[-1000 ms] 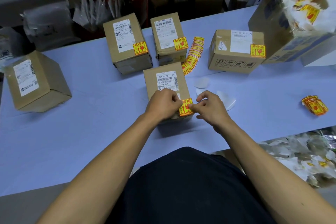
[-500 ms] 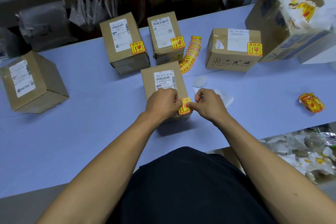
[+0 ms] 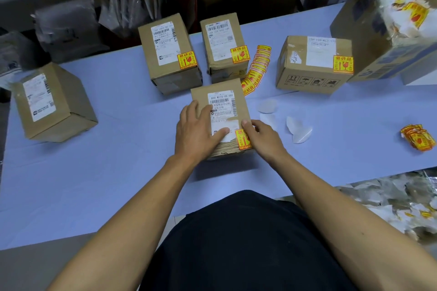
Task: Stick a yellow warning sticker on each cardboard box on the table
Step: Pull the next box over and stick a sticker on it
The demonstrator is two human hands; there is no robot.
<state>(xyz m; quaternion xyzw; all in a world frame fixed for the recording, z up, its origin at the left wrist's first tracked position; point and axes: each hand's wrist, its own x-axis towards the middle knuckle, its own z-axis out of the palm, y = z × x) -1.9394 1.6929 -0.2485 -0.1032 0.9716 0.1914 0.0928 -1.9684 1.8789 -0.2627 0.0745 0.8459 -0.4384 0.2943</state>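
Observation:
A small cardboard box [image 3: 201,99] with a white shipping label stands in front of me. A yellow warning sticker [image 3: 241,140] lies on its near right corner. My left hand [image 3: 197,130] rests flat on the box top, fingers spread over the label. My right hand [image 3: 261,136] touches the box's right side, its thumb pressing beside the sticker. Three boxes behind, one [image 3: 165,54], another [image 3: 222,45] and a third [image 3: 312,64], each carry a yellow sticker. A box at the left [image 3: 50,104] shows only a white label.
A strip of yellow stickers [image 3: 257,64] lies between the back boxes. A small sticker pile [image 3: 417,137] sits at the right. Peeled white backings [image 3: 296,129] lie right of my hands. A big carton [image 3: 390,19] with scraps stands at the far right. The blue table [image 3: 118,172] spreads around.
My left hand uncurled and now lies flat on the box top. My right hand moved from pinching the sticker to the box's right side. The sticker now lies flat on the box.

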